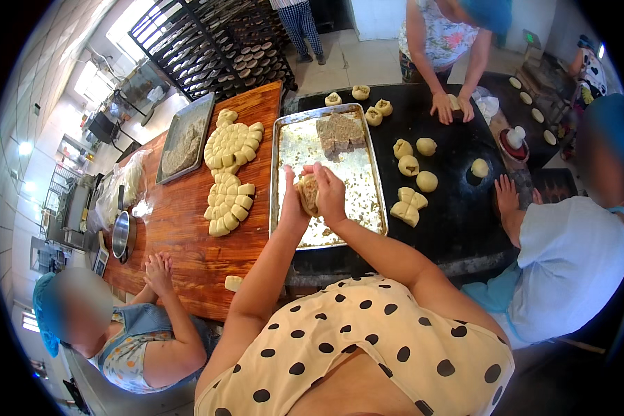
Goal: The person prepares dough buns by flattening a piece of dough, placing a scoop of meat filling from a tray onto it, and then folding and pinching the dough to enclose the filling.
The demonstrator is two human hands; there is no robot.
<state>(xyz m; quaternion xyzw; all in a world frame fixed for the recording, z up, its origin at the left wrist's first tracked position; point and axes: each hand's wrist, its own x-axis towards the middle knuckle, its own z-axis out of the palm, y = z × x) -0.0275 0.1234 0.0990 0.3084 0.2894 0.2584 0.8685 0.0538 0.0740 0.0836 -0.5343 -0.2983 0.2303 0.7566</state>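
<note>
Both my hands are cupped around a dough piece with brown crumbly filling (307,194), held over a metal tray (305,236). My left hand (292,197) is on its left side and my right hand (331,191) on its right, fingers pointing away from me. A slab of brown filling (341,133) lies in the tray's back right. Cut dough clusters (232,145) rest on the wooden board (246,267) to the left. Several rounded dough pieces (426,182) and a cut dough portion (409,206) lie on the black worktop (451,229) to the right.
Co-workers stand at the back (440,35), lower left (152,347) and right (561,270), hands at the table. A steel bowl (123,236) and a tray of pale mixture (184,139) sit left. Tall racks (201,48) stand behind; a red container (513,142) is right.
</note>
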